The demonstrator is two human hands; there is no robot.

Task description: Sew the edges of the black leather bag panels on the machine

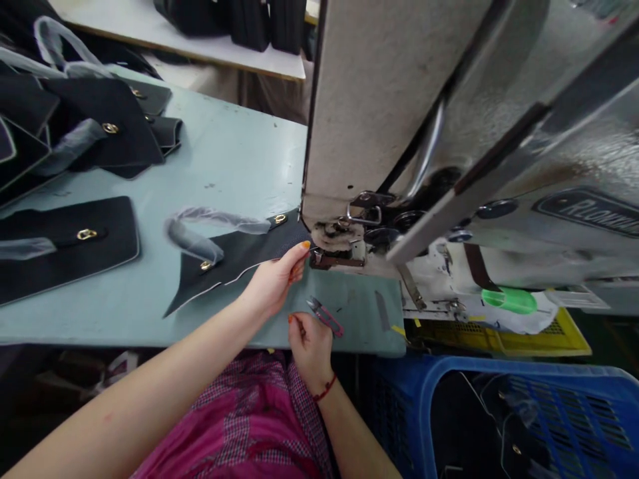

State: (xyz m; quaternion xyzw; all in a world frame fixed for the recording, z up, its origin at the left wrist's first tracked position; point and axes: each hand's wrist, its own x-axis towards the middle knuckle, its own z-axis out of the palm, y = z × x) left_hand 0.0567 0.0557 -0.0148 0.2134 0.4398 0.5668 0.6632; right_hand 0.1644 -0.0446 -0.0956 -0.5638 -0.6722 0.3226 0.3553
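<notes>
Near the front edge of the worktop (219, 166): 1 black panel (244, 253), left of the left hand (273, 283) pinching its edge; right hand (310, 339) curled, contents unclear, beside snips (328, 320).

Head view, near, from above and behind left hand (272, 283) and right hand (312, 342), facing forward and downward.

Black panel (244, 254): I am seeing matt, leather-like material.
Strap wrap (192, 245): clear plastic film is gleaming.
Clasp (280, 218): gold-toned metal is shining.
Tabletop (239, 159): smooth surface is faintly reflecting.
Machine housing (389, 80): scuffed metal is showing me gloss.
Basket (499, 364): plastic is looking smooth.
</notes>
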